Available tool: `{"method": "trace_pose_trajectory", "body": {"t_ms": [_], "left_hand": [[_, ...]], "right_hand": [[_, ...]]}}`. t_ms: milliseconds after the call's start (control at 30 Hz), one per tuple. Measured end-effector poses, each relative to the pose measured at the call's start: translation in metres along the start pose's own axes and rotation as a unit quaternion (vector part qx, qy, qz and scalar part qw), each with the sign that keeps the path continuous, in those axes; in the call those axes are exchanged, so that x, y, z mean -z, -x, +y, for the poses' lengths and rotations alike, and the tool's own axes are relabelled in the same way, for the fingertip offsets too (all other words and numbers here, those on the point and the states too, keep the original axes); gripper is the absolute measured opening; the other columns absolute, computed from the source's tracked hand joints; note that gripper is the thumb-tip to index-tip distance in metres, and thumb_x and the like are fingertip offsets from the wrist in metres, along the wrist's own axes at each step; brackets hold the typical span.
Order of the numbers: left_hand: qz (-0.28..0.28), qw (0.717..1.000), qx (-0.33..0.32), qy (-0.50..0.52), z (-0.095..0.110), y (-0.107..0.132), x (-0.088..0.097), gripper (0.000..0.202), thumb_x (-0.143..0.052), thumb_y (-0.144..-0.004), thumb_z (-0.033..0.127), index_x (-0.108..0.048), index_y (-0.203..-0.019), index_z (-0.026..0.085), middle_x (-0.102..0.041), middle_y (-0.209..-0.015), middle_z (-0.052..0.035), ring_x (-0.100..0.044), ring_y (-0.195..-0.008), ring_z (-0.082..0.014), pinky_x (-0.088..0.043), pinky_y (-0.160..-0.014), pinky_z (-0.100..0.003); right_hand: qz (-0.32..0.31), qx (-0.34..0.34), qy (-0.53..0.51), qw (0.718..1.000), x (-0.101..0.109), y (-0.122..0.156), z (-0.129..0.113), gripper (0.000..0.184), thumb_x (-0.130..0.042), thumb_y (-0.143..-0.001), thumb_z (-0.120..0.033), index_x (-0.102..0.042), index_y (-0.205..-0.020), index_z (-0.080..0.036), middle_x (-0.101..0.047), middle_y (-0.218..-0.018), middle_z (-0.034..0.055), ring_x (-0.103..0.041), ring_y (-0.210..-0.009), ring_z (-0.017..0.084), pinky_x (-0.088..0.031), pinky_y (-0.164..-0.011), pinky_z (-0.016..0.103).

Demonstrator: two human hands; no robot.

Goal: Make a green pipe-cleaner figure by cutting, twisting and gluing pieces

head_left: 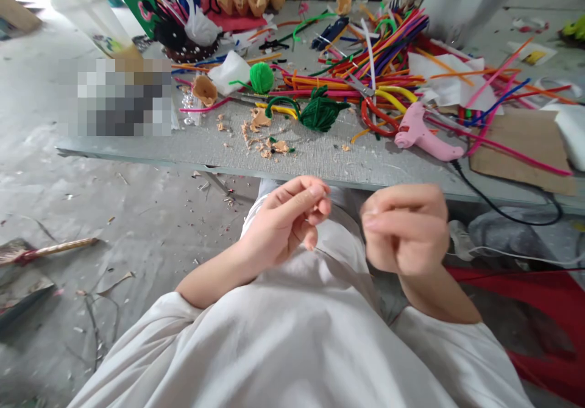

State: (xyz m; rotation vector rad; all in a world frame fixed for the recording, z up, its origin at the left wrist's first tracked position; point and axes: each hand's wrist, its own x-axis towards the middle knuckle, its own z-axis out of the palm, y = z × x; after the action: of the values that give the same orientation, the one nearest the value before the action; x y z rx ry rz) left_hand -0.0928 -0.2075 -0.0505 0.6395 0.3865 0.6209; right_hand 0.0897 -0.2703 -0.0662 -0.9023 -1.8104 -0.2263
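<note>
Over my lap, just in front of the table's edge, my left hand (292, 219) has its thumb pressed to the index finger in a pinch. Whatever lies in that pinch is too small to make out. Beside it, my right hand (406, 228) is curled closed, thumb against the index finger, and what it holds, if anything, is hidden. The two hands are apart. Beyond them on the table lie a dark green yarn ball (321, 110), a light green yarn ball (261, 78), a pink glue gun (425, 133) and scissors with red and yellow handles (380, 118).
Many coloured pipe cleaners (365, 66) are heaped across the grey table (192, 149). Torn egg-carton scraps (269, 143) lie near its front edge. A cardboard piece (516, 152) sits at right, near the glue gun's black cord (487, 204). A plastic cup (86, 21) stands at left.
</note>
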Motion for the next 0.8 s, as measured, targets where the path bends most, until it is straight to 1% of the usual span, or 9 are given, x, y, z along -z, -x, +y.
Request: {"method": "trace_pose_trajectory", "body": {"t_ms": [67,133,200,233,367,467,533,667,800], "left_hand": [[0.027,0.997,-0.065,-0.034,0.002,-0.003,0.009,0.007,-0.074,-0.085,0.020,-0.067,-0.084,0.017,-0.061,-0.068,0.0037,-0.054,-0.055,-0.0032,-0.047,-0.038,-0.006],[0.049,0.988,-0.125,-0.077,0.003,-0.007,0.021,0.012,-0.078,-0.079,0.019,-0.067,-0.082,0.018,-0.064,-0.070,0.0032,-0.057,-0.057,-0.0042,-0.050,-0.040,-0.008],[0.072,0.973,-0.175,-0.135,0.004,-0.010,0.032,0.015,-0.079,-0.078,0.023,-0.067,-0.085,0.018,-0.068,-0.075,0.0016,-0.060,-0.059,-0.0058,-0.054,-0.043,-0.012],[0.085,0.962,-0.196,-0.169,0.004,-0.012,0.037,0.017,-0.080,-0.079,0.026,-0.069,-0.089,0.018,-0.070,-0.077,0.0004,-0.062,-0.060,-0.0068,-0.056,-0.044,-0.014],[0.124,0.912,-0.262,-0.290,0.005,-0.020,0.052,0.029,-0.078,-0.083,0.038,-0.072,-0.101,0.016,-0.076,-0.084,-0.0057,-0.069,-0.066,-0.0117,-0.062,-0.051,-0.020],[0.113,0.897,-0.282,-0.322,0.007,-0.023,0.056,0.023,-0.078,-0.084,0.035,-0.072,-0.096,0.017,-0.077,-0.086,-0.0063,-0.072,-0.068,-0.0131,-0.063,-0.053,-0.021],[0.102,0.892,-0.290,-0.332,0.007,-0.024,0.058,0.018,-0.079,-0.083,0.030,-0.072,-0.094,0.017,-0.078,-0.088,-0.0057,-0.072,-0.070,-0.0130,-0.064,-0.054,-0.021],[0.101,0.855,-0.330,-0.387,0.007,-0.028,0.063,0.011,-0.080,-0.080,0.023,-0.074,-0.087,0.017,-0.076,-0.092,-0.0055,-0.071,-0.076,-0.0127,-0.062,-0.054,-0.018],[0.140,0.799,-0.364,-0.457,0.007,-0.031,0.067,0.010,-0.080,-0.078,0.022,-0.078,-0.087,0.019,-0.070,-0.080,-0.0017,-0.065,-0.071,-0.0093,-0.055,-0.052,-0.014]], "right_hand": [[-0.001,-0.029,0.070,0.997,0.017,0.009,0.007,0.019,-0.053,-0.086,-0.006,-0.062,-0.089,-0.022,-0.063,-0.075,-0.0033,-0.060,-0.058,0.007,-0.050,-0.053,0.019],[0.009,-0.038,0.192,0.981,0.037,0.018,0.020,0.023,-0.051,-0.086,-0.005,-0.065,-0.095,-0.022,-0.066,-0.068,-0.0037,-0.058,-0.053,0.008,-0.048,-0.053,0.020],[0.022,-0.050,0.299,0.953,0.056,0.024,0.039,0.023,-0.060,-0.082,-0.006,-0.069,-0.096,-0.022,-0.071,-0.073,-0.0005,-0.057,-0.051,0.010,-0.047,-0.053,0.023],[0.031,-0.060,0.313,0.947,0.064,0.026,0.048,0.023,-0.065,-0.079,-0.008,-0.071,-0.095,-0.022,-0.069,-0.070,0.0002,-0.054,-0.049,0.011,-0.047,-0.053,0.025],[-0.017,-0.061,0.310,0.948,0.082,0.026,0.068,0.024,-0.067,-0.072,-0.006,-0.075,-0.086,-0.023,-0.066,-0.072,0.0034,-0.059,-0.055,0.015,-0.048,-0.053,0.028],[-0.097,-0.097,0.241,0.961,0.084,0.024,0.059,0.027,-0.068,-0.074,-0.003,-0.074,-0.090,-0.024,-0.069,-0.078,0.0019,-0.063,-0.057,0.013,-0.048,-0.049,0.023],[-0.125,-0.113,0.206,0.964,0.085,0.025,0.052,0.029,-0.070,-0.074,-0.003,-0.074,-0.091,-0.026,-0.072,-0.079,0.0008,-0.064,-0.057,0.012,-0.046,-0.045,0.021],[-0.107,-0.132,0.242,0.955,0.094,0.029,0.056,0.018,-0.075,-0.076,-0.010,-0.075,-0.086,-0.025,-0.076,-0.081,0.0013,-0.065,-0.057,0.013,-0.048,-0.050,0.023],[-0.055,-0.161,0.306,0.937,0.099,0.028,0.081,0.007,-0.071,-0.082,-0.016,-0.077,-0.084,-0.019,-0.067,-0.059,0.0006,-0.055,-0.046,0.011,-0.041,-0.049,0.024]]}}
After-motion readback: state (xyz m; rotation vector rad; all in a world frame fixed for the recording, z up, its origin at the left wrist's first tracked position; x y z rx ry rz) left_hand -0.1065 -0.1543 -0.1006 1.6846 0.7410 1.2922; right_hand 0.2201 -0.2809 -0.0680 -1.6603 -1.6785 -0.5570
